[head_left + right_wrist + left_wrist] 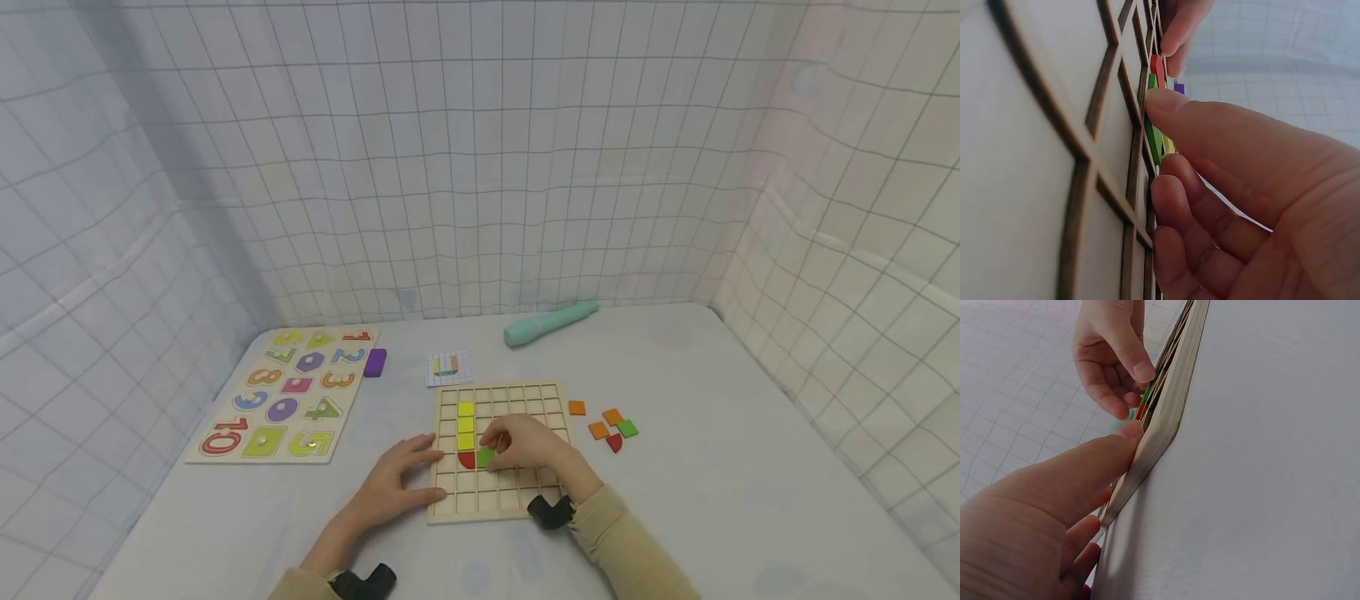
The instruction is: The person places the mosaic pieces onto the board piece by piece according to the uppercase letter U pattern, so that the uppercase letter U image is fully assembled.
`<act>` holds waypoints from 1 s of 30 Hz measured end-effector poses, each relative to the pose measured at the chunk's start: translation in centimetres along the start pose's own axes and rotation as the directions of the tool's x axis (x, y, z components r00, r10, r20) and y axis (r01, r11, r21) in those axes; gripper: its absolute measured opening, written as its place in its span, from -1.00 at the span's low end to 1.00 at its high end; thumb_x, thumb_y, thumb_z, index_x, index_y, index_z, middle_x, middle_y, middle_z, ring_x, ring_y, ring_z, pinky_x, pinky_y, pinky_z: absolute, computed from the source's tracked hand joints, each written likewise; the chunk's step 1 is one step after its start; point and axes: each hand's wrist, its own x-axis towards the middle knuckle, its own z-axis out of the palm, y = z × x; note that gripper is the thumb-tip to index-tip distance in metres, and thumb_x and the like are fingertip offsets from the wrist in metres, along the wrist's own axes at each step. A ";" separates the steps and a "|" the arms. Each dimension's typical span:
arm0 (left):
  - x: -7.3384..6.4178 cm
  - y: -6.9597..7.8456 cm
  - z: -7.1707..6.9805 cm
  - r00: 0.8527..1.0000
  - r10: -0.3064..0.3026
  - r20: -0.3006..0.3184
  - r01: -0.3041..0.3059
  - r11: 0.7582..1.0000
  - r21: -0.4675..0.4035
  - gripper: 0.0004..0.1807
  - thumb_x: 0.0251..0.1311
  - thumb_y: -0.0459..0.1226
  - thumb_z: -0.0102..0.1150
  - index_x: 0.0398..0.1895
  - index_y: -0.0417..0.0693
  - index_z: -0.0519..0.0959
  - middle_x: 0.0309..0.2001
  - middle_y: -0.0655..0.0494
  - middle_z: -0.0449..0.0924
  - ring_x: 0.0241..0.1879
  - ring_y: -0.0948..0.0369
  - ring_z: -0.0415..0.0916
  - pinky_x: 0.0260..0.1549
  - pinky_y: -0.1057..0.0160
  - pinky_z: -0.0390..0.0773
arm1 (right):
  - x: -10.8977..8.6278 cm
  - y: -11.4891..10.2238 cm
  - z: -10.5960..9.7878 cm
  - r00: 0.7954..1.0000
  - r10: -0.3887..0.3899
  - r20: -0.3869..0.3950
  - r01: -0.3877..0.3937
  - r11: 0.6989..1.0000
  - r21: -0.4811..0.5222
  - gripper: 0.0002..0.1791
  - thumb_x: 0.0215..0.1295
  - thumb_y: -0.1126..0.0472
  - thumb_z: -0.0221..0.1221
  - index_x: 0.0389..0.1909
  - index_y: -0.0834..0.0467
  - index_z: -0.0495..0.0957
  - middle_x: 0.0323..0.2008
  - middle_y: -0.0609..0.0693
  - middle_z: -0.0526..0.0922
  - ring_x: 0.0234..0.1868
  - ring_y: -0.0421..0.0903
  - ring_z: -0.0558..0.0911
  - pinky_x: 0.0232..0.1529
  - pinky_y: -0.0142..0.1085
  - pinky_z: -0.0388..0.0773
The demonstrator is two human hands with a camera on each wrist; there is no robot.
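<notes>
A wooden grid board (480, 516) lies flat on the table before me. Three yellow square tiles (466, 423) run in a column on its left side, with a red quarter-circle tile (467, 460) just below them. To the right of the red one, my right hand (528, 442) pinches a green square tile (483, 457) at the board; in the right wrist view the thumb covers part of the green tile (1154, 140). My left hand (392, 482) rests at the board's left edge, fingers extended, its thumb touching the rim in the left wrist view.
Right of the board lie loose orange squares (577, 407), a green square (627, 428) and a red quarter circle (615, 442). Behind it are a small pattern card (461, 377) and a mint-green wand-like object (551, 323). A number puzzle board (258, 375) and purple block (375, 362) lie left.
</notes>
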 end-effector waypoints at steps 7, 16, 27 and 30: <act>-0.1 0.0 0.0 1.000 -0.008 0.008 0.008 1.000 -0.007 -0.38 -0.08 0.07 0.38 0.10 0.07 0.56 0.33 0.08 0.28 0.36 0.00 0.09 0.39 -0.04 -0.08 | -0.2 0.3 -0.2 1.000 -0.008 0.000 0.008 1.000 0.004 -0.71 0.01 0.17 0.40 -0.20 0.06 0.62 -0.36 -0.17 0.60 -0.36 -0.25 0.52 -0.31 -0.40 0.53; 0.1 -0.1 0.0 1.000 0.005 0.006 -0.005 1.000 0.002 -0.37 -0.09 0.07 0.39 0.10 0.07 0.56 0.33 0.08 0.28 0.36 0.01 0.09 0.39 -0.02 -0.09 | -1.8 1.9 -3.6 0.997 -0.045 -0.061 0.047 0.998 0.039 -0.69 0.19 0.11 0.27 -0.09 0.16 0.59 -0.27 -0.15 0.60 -0.30 -0.22 0.54 -0.28 -0.36 0.56; 0.0 -0.1 0.0 1.000 0.000 0.001 0.000 1.000 0.002 -0.38 -0.08 0.07 0.38 0.10 0.07 0.56 0.33 0.08 0.28 0.36 0.01 0.09 0.39 -0.03 -0.08 | -5.2 5.4 -8.4 0.965 0.003 -0.262 0.016 0.997 0.070 -0.67 0.28 0.12 0.19 -0.02 0.22 0.56 -0.21 -0.06 0.62 -0.22 -0.14 0.58 -0.23 -0.27 0.57; 0.0 -0.1 0.0 1.000 0.002 0.000 -0.002 1.000 -0.003 -0.37 -0.08 0.07 0.38 0.10 0.06 0.56 0.33 0.08 0.27 0.36 0.01 0.09 0.39 -0.02 -0.09 | -6.1 6.6 -9.2 0.950 0.026 -0.310 -0.003 0.997 0.072 -0.66 0.28 0.12 0.19 -0.02 0.23 0.55 -0.19 -0.03 0.62 -0.22 -0.12 0.58 -0.21 -0.27 0.58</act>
